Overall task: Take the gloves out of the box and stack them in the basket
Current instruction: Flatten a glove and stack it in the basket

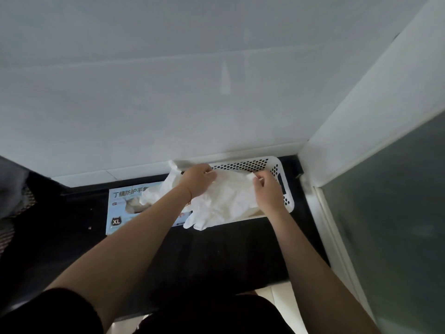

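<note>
Overhead, white tiled wall (168,92) meets the black desk (216,249). Both hands, left hand (198,179) and right hand (267,189), pinch gloves (226,201) hiding most of the basket (277,165); box (125,208) partly covered.

The crumpled white gloves (226,198) cover most of the basket (279,174); only its far perforated wall and right end show, and its inside cannot be seen. The left forearm and spilled gloves hide the right half of the glove box (120,208), cutting its printed title short, and its opening is not visible. The fingertips of the left hand (198,179) and right hand (266,189) are buried in glove folds, so the grip is unclear. At the left edge a dark patterned object (16,196) is cut off and blurred. How many gloves lie in the heap cannot be told.
</note>
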Action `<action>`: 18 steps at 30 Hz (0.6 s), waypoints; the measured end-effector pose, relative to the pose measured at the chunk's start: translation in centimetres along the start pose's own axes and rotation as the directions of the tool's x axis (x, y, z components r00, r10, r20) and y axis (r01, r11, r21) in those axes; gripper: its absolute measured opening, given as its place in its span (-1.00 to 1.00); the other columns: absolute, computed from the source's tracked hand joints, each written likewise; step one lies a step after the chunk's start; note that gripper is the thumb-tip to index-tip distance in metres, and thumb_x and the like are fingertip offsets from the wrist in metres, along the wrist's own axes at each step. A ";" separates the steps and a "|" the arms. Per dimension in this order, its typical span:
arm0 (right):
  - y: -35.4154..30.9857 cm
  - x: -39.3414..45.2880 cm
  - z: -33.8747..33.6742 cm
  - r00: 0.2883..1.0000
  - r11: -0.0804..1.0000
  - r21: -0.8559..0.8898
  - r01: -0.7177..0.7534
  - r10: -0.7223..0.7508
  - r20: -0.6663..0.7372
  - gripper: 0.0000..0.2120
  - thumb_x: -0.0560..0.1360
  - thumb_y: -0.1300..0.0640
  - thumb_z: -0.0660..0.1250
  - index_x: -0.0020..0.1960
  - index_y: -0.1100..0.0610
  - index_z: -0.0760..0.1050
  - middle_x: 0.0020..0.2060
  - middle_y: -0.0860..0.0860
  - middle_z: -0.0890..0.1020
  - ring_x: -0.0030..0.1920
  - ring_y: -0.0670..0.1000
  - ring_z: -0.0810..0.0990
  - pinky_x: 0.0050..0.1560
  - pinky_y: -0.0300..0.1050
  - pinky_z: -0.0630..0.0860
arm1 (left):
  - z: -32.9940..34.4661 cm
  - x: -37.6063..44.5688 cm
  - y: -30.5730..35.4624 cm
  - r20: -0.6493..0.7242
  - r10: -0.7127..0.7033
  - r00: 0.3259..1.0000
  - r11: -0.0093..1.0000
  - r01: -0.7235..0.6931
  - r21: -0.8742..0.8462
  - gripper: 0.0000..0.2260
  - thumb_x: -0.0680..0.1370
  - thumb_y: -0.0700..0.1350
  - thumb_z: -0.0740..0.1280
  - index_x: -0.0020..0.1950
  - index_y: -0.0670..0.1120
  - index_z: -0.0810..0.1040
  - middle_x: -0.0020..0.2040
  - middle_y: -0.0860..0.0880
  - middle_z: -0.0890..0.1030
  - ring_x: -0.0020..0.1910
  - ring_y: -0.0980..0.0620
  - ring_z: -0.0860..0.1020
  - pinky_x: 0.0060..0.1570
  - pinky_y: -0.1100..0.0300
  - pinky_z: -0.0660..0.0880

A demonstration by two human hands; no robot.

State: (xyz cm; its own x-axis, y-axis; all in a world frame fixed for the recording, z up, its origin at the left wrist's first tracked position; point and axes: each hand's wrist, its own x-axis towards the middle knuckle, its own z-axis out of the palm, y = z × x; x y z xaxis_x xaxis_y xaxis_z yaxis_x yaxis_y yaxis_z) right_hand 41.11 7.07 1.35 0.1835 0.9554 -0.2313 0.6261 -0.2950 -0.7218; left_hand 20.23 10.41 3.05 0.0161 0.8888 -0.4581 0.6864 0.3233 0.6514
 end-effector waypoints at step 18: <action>4.7 5.5 -0.3 0.998 0.947 -0.316 0.062 -0.061 0.013 -0.85 0.66 0.16 0.11 0.11 0.12 0.45 -0.13 -0.02 0.58 -0.20 -0.01 0.55 -0.25 -0.11 0.45 | 9.3 0.8 -0.9 0.185 0.351 0.918 0.580 -0.368 0.727 -0.31 0.55 0.35 0.01 0.60 0.05 0.08 0.62 -0.05 0.00 0.60 -0.09 -0.07 0.55 -0.13 -0.12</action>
State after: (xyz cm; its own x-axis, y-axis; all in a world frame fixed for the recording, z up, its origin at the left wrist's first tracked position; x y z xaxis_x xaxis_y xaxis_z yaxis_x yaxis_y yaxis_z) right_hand 45.24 10.93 -3.12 0.1352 0.9714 -0.1952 0.8435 -0.2162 -0.4917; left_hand 26.38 7.83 -3.55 0.3902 0.8692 -0.3037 0.9205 -0.3759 0.1070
